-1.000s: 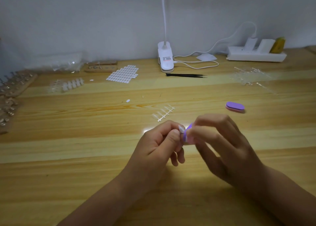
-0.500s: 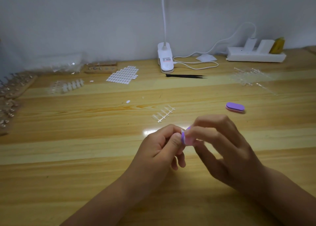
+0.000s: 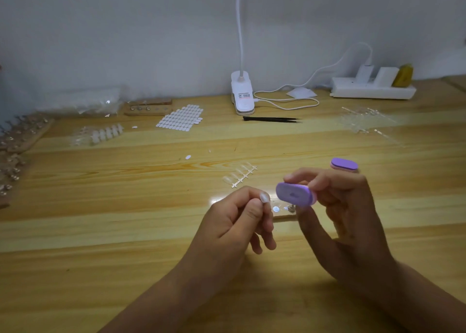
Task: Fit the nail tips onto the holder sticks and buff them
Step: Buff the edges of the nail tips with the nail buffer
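Observation:
My left hand (image 3: 234, 221) pinches a holder stick whose pale nail tip (image 3: 264, 197) shows above my fingertips; the stick itself is hidden in my fingers. My right hand (image 3: 345, 214) grips a small purple buffer block (image 3: 295, 194) between thumb and fingers, its flat face turned toward me, a short gap to the right of the nail tip. A wooden holder base (image 3: 285, 211) with a metal stud lies on the table between my hands. A strip of clear nail tips (image 3: 240, 174) lies just beyond them.
A second purple buffer (image 3: 344, 164) lies to the right. Farther back are black tweezers (image 3: 272, 119), a sheet of white adhesive tabs (image 3: 180, 118), a clip lamp (image 3: 242, 95), a power strip (image 3: 373, 90), more nail tips (image 3: 106, 134) and wooden holder racks (image 3: 15, 141) at the left edge.
The buffer was rubbing against the nail tip; my right hand has now drawn it away to the right and turned its face toward me. The wooden base between my hands has come into sight.

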Tool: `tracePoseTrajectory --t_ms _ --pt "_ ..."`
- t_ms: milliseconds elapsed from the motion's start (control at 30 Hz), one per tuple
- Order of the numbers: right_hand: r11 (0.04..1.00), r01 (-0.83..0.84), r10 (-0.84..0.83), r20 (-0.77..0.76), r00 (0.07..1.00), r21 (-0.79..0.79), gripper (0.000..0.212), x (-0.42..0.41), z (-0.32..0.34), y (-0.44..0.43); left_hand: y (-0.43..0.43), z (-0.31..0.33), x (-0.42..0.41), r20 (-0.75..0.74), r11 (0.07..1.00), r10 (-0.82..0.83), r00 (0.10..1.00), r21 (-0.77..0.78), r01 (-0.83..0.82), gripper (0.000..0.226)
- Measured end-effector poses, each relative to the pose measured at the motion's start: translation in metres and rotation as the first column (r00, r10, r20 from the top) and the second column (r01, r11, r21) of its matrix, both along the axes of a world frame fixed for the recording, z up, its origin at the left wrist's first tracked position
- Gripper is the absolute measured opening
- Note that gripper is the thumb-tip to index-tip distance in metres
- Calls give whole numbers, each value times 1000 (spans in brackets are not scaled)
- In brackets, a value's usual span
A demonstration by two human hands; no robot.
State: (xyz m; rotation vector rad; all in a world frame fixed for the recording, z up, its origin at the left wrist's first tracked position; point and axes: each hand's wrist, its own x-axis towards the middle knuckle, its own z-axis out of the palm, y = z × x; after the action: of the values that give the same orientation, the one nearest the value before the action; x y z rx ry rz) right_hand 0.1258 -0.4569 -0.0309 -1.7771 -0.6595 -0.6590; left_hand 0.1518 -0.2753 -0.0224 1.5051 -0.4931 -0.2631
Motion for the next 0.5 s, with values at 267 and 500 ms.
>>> tracePoseTrajectory --t_ms 267,500 --pt "994 -13 31 -158 987 111 27 -3 4 6 0 5 -2 -23 999 -5 1000 -40 4 23" --pt "992 37 -7 -244 970 117 31 -2 2 5 0 6 -1 -68 998 9 998 -61 -13 24"
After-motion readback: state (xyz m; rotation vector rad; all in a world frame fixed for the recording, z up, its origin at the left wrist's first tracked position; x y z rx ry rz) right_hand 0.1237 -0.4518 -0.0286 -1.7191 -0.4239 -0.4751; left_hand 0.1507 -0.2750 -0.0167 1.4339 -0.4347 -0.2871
